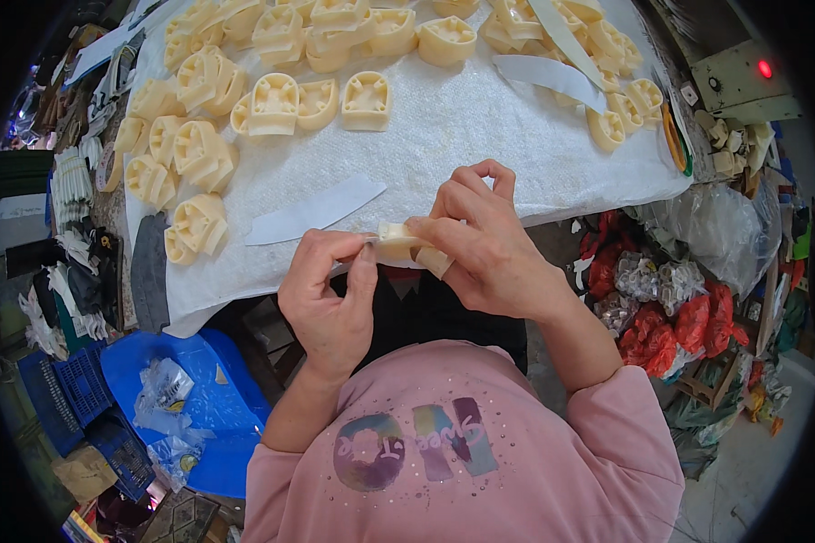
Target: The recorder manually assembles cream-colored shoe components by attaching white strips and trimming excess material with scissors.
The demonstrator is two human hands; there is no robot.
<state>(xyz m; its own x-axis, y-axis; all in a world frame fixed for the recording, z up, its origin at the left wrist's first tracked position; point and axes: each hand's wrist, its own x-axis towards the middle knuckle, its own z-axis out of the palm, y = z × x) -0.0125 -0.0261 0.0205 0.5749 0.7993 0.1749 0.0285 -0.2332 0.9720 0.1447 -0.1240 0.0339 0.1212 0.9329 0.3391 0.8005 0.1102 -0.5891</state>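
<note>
Both of my hands meet just off the near edge of the white-covered table (444, 145). My right hand (484, 244) grips a cream moulded piece (398, 242) from the right, fingers wrapped over its top. My left hand (326, 290) pinches the left end of the same piece between thumb and fingers. A white pointed strip (312, 210) lies flat on the cloth just above my left hand. Several more cream moulded pieces (276, 101) are spread along the far and left parts of the table.
More white strips (543, 72) lie at the far right among cream pieces. A grey strip (149, 271) hangs at the table's left edge. A blue plastic bin (181, 398) and blue crates (81, 389) stand lower left. Red and clear bags (670, 308) pile up at the right.
</note>
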